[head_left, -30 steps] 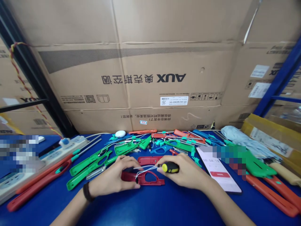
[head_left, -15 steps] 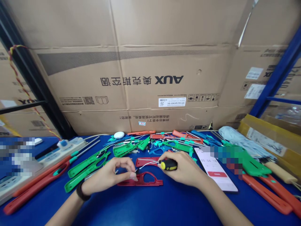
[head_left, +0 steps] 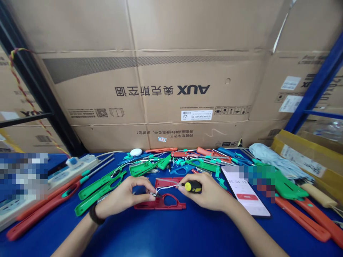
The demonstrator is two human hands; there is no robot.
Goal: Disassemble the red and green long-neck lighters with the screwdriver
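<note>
My left hand (head_left: 130, 194) is closed in a pinch on a small dark part (head_left: 158, 195) with white wires (head_left: 166, 187) coming off it. Those wires run across to the fingertips of my right hand (head_left: 211, 192). That hand is wrapped around a screwdriver (head_left: 193, 186) with a yellow and black handle; its tip points left, beside the wires. Whether the right fingers also grip the wires I cannot tell. Below the pinch lies a red plastic shell half (head_left: 175, 206) with an oval opening, partly covered by my left fingers. Another red shell piece (head_left: 160, 182) lies just behind it.
Green shell halves (head_left: 100, 200) lie to the left, near a white power strip (head_left: 83, 167). Assorted shells, wires and metal tubes are heaped at the back. A phone (head_left: 248, 194) showing a timer lies right, beside orange lighter-like tools (head_left: 302, 217). A large cardboard box (head_left: 160, 71) stands behind.
My left hand has lowered the small dark part slightly toward the red shell. The right hand and screwdriver have shifted a little, with the tip now showing at the wires.
</note>
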